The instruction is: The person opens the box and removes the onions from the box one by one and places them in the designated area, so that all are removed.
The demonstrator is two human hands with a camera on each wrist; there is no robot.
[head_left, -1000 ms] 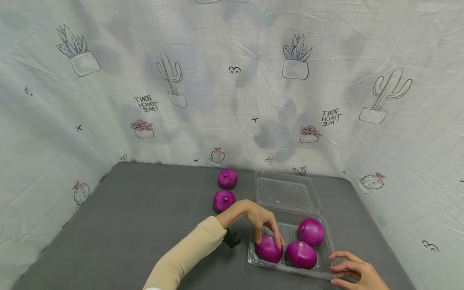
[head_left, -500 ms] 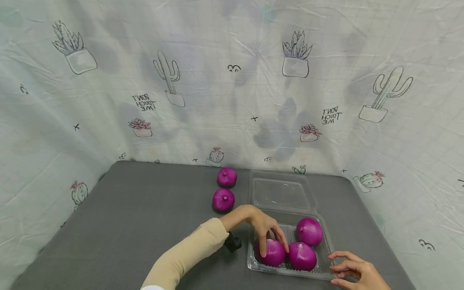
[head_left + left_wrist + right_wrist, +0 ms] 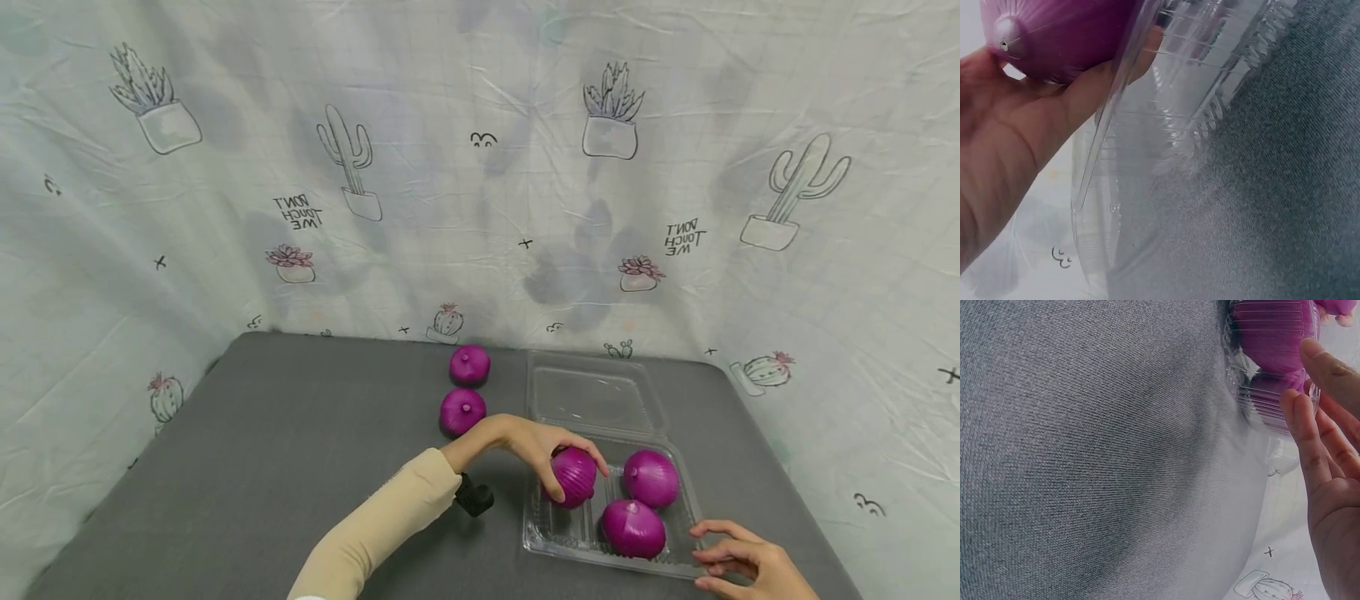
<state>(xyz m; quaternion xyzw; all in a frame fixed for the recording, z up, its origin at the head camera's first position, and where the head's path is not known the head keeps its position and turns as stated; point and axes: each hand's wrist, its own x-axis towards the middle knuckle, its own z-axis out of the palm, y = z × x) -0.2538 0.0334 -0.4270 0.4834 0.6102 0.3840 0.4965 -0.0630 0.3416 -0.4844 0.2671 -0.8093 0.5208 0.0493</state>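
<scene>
In the head view, my left hand grips a red onion in the left part of a clear plastic container, with the thumb on its near side and fingers over the far side. The left wrist view shows the same onion against the palm and fingers, its pointed end facing the camera. Two more red onions, one farther back and one nearer, sit in the container's right part. My right hand touches the container's right side with relaxed, slightly bent fingers.
The hinged clear lid lies opened flat behind the container. Left of the lid, two other red onions, one behind and one in front, stand on the grey tabletop. A printed white curtain surrounds the table.
My left hand has shifted the onion from the container's near left corner toward its back and turned it. The container has slid slightly right, and the right hand has moved slightly right with it.
</scene>
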